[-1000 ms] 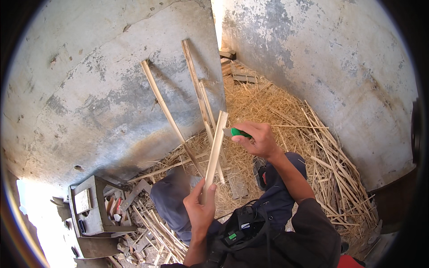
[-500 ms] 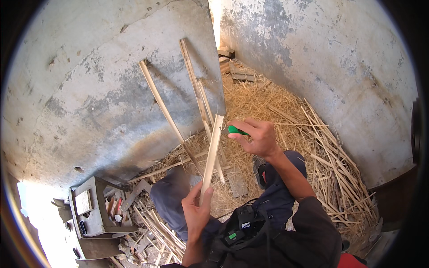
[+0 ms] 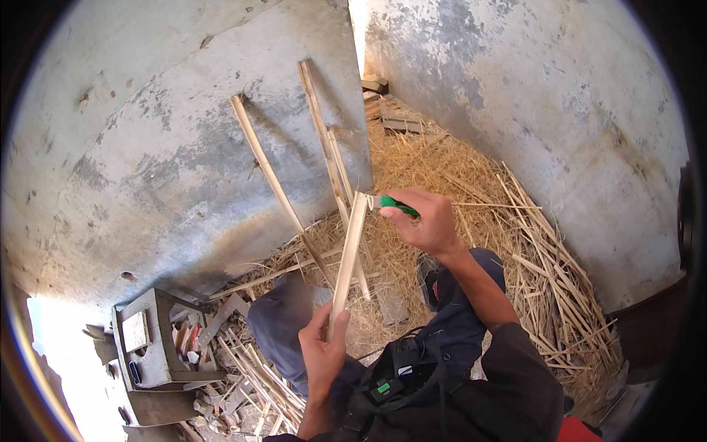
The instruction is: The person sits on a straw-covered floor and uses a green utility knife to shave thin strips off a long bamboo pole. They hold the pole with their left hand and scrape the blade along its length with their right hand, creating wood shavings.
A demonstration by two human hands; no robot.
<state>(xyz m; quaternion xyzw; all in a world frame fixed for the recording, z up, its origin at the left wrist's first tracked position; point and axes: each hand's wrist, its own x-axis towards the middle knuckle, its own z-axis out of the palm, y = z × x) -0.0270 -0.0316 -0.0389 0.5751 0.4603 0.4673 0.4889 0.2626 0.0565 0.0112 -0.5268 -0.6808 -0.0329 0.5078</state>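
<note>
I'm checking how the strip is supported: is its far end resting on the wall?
No: the left hand holds the strip up in the air, its top meeting the green-handled knife in the right hand.

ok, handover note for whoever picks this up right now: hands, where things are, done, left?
Left hand: grips the lower end of a pale wooden strip, held upright.
Right hand: holds a green-handled knife, blade at the strip's top end.
Three more strips lean on the concrete wall; shavings cover the floor.
Done: cannot tell.
Left: cutting along the strip, judging by the blade at its top.
</note>
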